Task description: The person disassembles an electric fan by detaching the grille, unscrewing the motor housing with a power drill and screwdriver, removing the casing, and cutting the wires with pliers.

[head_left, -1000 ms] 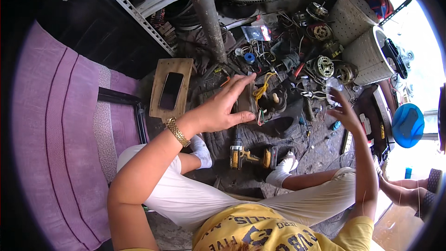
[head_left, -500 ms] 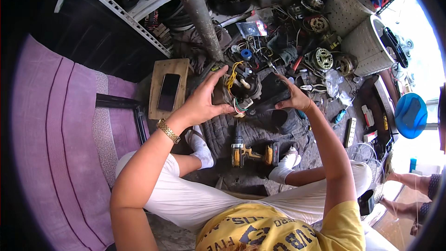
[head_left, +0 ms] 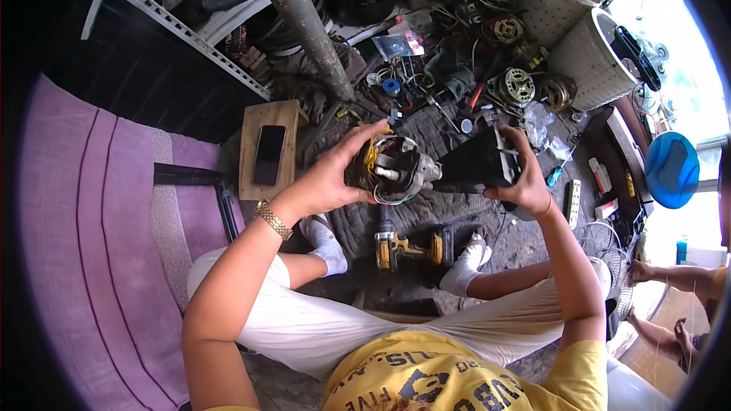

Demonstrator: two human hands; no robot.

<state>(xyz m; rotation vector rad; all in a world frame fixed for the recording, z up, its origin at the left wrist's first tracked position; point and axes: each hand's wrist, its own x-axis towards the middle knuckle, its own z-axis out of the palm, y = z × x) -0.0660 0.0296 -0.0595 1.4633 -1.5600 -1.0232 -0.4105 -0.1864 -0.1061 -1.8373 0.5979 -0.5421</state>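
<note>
My left hand (head_left: pixel 329 176) grips an electric fan motor (head_left: pixel 397 166) by its left side. Yellow windings show on it, with thin green, white and red wires hanging underneath. My right hand (head_left: pixel 528 181) is closed around the wide end of a black plastic housing (head_left: pixel 474 163), which tapers toward the motor. The narrow end meets the motor's right side; whether the two are joined I cannot tell. Below them a yellow and black cordless drill (head_left: pixel 407 248) lies on the dark cloth (head_left: pixel 346 221) between my feet.
To the left, a phone (head_left: pixel 269 154) rests on a small wooden stool (head_left: pixel 247 156). A metal post (head_left: pixel 312 38) rises ahead. Beyond my hands lie loose motors (head_left: pixel 518 85), tools and wires, with perforated bins (head_left: pixel 590 61) at right. Another person's arms (head_left: pixel 674 285) show at far right.
The motor and housing have turned so that the housing's wide end points right. My right hand has moved rightward, farther from the left. The whole view has shifted slightly.
</note>
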